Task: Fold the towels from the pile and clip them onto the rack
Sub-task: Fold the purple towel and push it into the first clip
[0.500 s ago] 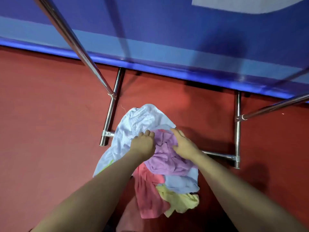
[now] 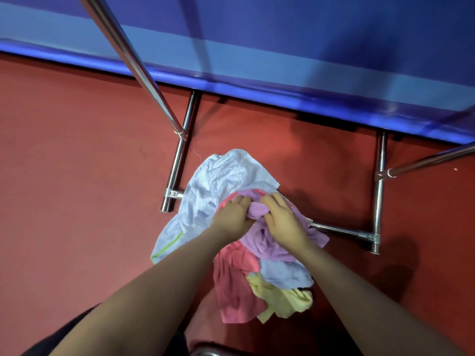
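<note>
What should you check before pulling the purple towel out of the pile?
1. Left hand grips the purple towel: ok.
2. Right hand grips it too: ok.
3. Purple towel lies on top of the pink towel: ok.
4. Nothing tangled underneath: cannot tell.
5. Rack bars bare for hanging: ok.
6. Clips within reach: cannot tell, none in view.

A crumpled purple towel (image 2: 267, 242) is gripped by both hands atop the pile: white towel (image 2: 218, 181) beyond the left hand (image 2: 232, 218), pink (image 2: 234, 283), pale blue (image 2: 282, 274) and yellow (image 2: 282, 301) below the right hand (image 2: 282, 219).
</note>
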The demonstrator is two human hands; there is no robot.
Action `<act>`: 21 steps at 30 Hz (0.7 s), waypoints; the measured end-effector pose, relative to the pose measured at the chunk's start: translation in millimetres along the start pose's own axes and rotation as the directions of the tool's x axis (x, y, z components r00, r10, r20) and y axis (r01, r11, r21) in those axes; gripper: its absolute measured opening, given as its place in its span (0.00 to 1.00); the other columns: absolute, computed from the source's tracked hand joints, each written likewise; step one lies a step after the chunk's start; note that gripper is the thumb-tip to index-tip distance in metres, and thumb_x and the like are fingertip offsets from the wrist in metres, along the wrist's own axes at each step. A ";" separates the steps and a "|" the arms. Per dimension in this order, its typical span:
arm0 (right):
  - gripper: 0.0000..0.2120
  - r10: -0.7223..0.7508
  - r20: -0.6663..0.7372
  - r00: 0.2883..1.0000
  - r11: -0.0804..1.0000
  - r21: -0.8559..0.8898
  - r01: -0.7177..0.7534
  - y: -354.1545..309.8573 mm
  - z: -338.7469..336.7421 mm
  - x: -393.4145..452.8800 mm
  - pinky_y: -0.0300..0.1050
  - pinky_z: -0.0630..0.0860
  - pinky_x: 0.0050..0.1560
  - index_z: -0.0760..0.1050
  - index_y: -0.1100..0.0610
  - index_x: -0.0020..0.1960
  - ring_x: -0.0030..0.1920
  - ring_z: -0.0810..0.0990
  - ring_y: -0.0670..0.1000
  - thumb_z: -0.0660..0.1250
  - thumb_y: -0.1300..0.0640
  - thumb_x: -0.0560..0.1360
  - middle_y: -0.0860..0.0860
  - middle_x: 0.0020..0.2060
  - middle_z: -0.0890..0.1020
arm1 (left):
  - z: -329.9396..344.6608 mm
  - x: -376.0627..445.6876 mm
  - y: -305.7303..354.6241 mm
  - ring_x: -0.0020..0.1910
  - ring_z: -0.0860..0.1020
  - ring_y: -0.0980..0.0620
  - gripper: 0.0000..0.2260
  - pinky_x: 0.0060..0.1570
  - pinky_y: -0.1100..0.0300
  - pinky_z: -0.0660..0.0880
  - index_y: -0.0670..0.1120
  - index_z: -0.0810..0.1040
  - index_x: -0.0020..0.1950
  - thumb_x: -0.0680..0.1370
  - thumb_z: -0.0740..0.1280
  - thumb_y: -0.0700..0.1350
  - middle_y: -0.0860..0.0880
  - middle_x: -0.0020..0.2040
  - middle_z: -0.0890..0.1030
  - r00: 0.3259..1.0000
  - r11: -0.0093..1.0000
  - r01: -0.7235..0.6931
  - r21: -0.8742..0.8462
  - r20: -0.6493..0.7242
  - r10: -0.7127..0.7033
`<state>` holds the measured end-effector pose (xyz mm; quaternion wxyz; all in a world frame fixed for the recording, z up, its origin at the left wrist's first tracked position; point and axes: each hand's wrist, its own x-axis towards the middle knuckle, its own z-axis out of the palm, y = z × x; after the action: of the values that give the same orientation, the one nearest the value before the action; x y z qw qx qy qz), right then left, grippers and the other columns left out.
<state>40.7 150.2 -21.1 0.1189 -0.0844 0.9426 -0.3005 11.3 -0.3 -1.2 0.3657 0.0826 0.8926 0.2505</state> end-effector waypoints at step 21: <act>0.10 0.076 -0.574 0.815 0.966 0.246 0.083 -147.1 -230.7 -74.4 0.27 0.66 0.40 0.81 0.60 0.44 0.36 0.73 0.37 0.66 0.72 0.69 0.49 0.39 0.74 | -155.0 -192.8 129.0 0.42 0.71 0.43 0.18 0.45 0.51 0.67 0.45 0.71 0.45 0.77 0.51 0.58 0.46 0.40 0.71 0.748 0.893 -0.396 0.214 -0.489 0.449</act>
<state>61.4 174.9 260.5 -0.1639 0.0256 0.8861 -0.4327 37.6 -13.0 276.2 0.0363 0.2283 0.9267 0.2962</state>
